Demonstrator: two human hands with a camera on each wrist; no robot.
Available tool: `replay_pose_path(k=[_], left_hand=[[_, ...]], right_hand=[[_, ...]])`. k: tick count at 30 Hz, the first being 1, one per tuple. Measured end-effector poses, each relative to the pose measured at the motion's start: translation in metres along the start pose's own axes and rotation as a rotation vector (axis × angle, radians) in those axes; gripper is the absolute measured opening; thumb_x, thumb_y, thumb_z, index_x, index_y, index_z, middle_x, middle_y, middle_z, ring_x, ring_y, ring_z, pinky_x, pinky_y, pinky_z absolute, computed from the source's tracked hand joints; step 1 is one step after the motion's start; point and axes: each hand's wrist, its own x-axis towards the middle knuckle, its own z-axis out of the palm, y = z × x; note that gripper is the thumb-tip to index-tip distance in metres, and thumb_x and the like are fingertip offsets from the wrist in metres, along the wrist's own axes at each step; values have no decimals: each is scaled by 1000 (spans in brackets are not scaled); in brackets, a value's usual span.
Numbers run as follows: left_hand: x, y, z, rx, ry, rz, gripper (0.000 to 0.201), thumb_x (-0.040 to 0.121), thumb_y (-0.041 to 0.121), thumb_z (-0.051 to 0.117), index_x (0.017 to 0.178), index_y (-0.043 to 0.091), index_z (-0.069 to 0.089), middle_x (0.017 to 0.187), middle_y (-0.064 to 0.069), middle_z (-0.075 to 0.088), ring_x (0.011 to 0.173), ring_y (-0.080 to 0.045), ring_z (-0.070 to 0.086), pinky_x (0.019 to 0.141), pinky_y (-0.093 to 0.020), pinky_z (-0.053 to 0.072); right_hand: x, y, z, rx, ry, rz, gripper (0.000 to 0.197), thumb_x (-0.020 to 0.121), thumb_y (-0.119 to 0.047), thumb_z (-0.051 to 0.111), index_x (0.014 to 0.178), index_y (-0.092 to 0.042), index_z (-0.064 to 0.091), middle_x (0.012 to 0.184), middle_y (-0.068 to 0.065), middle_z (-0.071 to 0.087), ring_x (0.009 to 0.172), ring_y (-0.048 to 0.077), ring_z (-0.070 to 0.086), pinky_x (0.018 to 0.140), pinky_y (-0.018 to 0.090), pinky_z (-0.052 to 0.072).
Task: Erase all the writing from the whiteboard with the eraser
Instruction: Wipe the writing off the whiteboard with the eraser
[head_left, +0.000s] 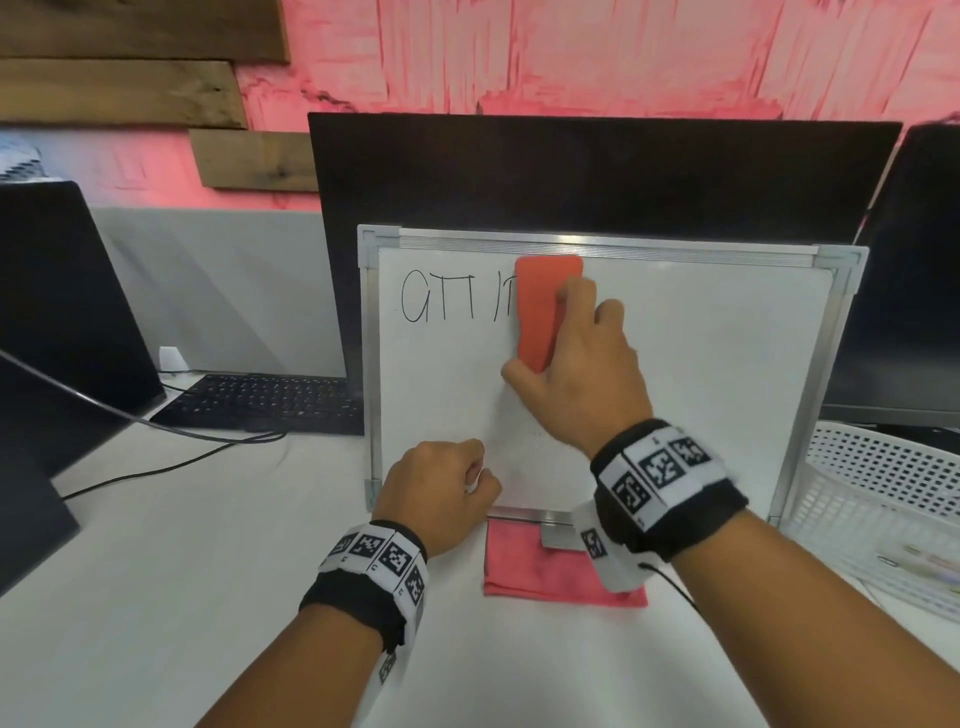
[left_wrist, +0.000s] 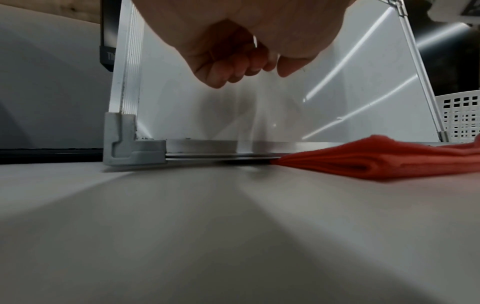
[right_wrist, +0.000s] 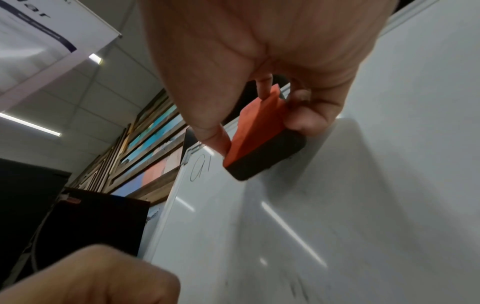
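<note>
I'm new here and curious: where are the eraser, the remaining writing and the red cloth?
eraser (head_left: 545, 306): head view, orange back.
writing (head_left: 441, 301): head view, black letters.
red cloth (head_left: 540, 571): head view, folded middle.

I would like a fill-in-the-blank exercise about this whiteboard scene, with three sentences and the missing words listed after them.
1. The right hand presses the orange eraser against the ____.
2. The remaining black writing lies to the ____ of the eraser in the head view.
3. A folded red ____ lies on the table at the bottom edge of the board, beside the left hand.

Missing words: whiteboard; left; cloth
</note>
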Motion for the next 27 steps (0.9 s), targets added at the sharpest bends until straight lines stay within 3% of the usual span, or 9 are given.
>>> replay_pose_path(k=[10, 20, 27], left_hand=[[-3, -4, -6, 6, -16, -22, 24, 85, 32, 54, 67, 18, 46, 58, 2, 53, 59, -23, 53, 57, -36, 51], [-2, -7, -3, 15, -11, -13, 27, 86, 31, 53, 64, 21, 41, 56, 4, 50, 57, -22, 52, 54, -32, 47], [-2, -6, -4, 10, -12, -26, 25, 85, 33, 54, 67, 18, 46, 59, 2, 53, 60, -22, 53, 55, -33, 48]], right_hand=[[-43, 13, 23, -36, -102, 17, 79, 78, -43, 69, 139, -24, 22, 107, 7, 39, 74, 35, 53, 63, 41, 53], [2, -9, 9, -3, 0, -8, 79, 79, -48, 72, 138, -22, 26, 111, 8, 40, 76, 32, 55, 66, 40, 54], [-44, 9, 29, -33, -107, 11, 79, 78, -41, 70, 139, -23, 23, 106, 7, 38, 72, 33, 52, 61, 38, 51]])
